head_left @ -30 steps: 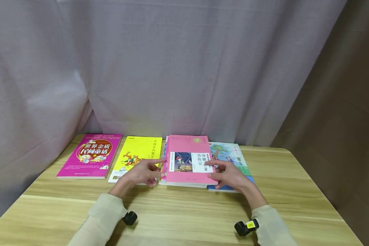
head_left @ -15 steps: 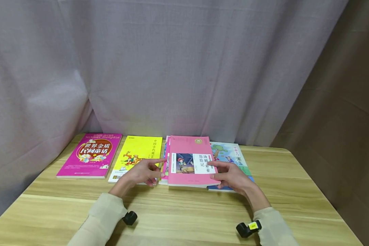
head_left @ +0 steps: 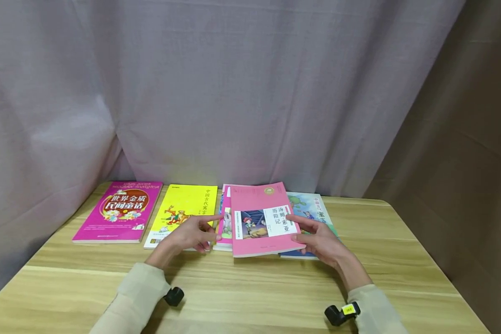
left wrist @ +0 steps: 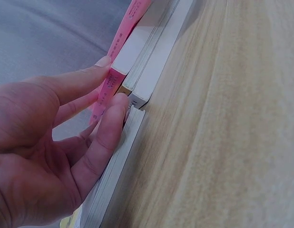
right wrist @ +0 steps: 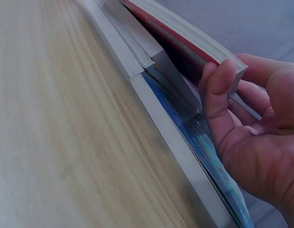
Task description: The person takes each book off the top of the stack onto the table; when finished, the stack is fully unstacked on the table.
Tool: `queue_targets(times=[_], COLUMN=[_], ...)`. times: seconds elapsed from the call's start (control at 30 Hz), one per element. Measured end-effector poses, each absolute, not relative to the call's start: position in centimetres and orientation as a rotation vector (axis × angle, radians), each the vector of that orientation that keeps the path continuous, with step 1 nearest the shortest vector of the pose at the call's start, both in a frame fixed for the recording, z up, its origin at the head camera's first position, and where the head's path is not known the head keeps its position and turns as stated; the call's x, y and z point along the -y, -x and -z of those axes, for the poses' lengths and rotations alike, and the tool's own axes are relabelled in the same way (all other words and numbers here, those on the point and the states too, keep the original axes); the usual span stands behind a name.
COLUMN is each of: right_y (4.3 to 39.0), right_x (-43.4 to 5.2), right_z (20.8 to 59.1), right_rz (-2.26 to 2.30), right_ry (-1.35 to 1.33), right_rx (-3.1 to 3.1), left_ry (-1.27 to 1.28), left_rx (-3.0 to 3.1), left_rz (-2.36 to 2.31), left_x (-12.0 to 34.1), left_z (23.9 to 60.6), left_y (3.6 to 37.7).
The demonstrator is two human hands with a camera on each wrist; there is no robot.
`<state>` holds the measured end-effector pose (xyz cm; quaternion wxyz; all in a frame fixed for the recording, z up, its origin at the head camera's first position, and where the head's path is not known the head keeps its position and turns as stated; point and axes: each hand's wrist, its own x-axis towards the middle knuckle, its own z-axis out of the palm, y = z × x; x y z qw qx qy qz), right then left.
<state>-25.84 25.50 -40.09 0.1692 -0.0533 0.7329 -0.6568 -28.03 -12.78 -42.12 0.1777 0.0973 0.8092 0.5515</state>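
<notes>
A pink book [head_left: 260,220] tops a stack of books [head_left: 225,229] at the back middle of the wooden table [head_left: 250,287]. My right hand [head_left: 313,236] grips its right edge, thumb on the cover and fingers [right wrist: 218,90] curled round the near corner. That side is lifted off the stack and the book is skewed over the blue picture book [head_left: 315,208] to the right. My left hand [head_left: 210,229] rests with straight fingers [left wrist: 75,80] against the stack's left edge, on the spine of a lower pink book [left wrist: 109,88].
A yellow book [head_left: 183,208] lies flat just left of the stack, and a magenta book [head_left: 118,211] lies further left. A grey curtain [head_left: 234,93] hangs right behind the row. Bare table stretches toward me in front of the books.
My right hand has raised the pink book's right side and slid it toward me and to the right, off square with the stack. My left hand has stayed at the stack's left edge.
</notes>
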Motion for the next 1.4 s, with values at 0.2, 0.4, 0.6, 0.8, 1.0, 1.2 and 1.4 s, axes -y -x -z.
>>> queue_targets(times=[0.2, 0.4, 0.6, 0.8, 1.0, 1.2, 1.4], right_y=[25.3, 24.8, 24.5, 24.0, 23.2, 22.8, 22.1], right_x=[-26.2, -27.2, -28.9, -31.1, -33.3, -35.5, -38.2], right_z=[39.8, 39.4, 38.9, 38.6, 37.9, 36.8, 36.3], right_rz=[1.882, 1.871, 1.864, 1.897, 1.955, 1.974, 1.989], right_ry=[0.174, 0.174, 0.169, 0.160, 0.228, 0.267, 0.331], right_rx=[-2.088, -2.122, -2.147, -2.145, -2.083, -2.103, -2.102], left_ry=[-0.271, -0.275, -0.272, -0.277, -0.290, -0.301, -0.294], left_rx=[-2.303, -2.295, -2.298, -2.302, -2.299, -2.283, -2.285], left_rz=[-1.552, -1.560, -1.556, -1.557, -1.552, -1.569, -1.561], left_x=[12.8, 12.8, 12.8, 12.7, 12.8, 12.9, 12.9], left_z=[42.1, 42.1, 41.9, 42.0, 42.0, 42.0, 42.0], left_y=[27.9, 27.9, 27.7, 27.8, 27.8, 27.7, 27.6])
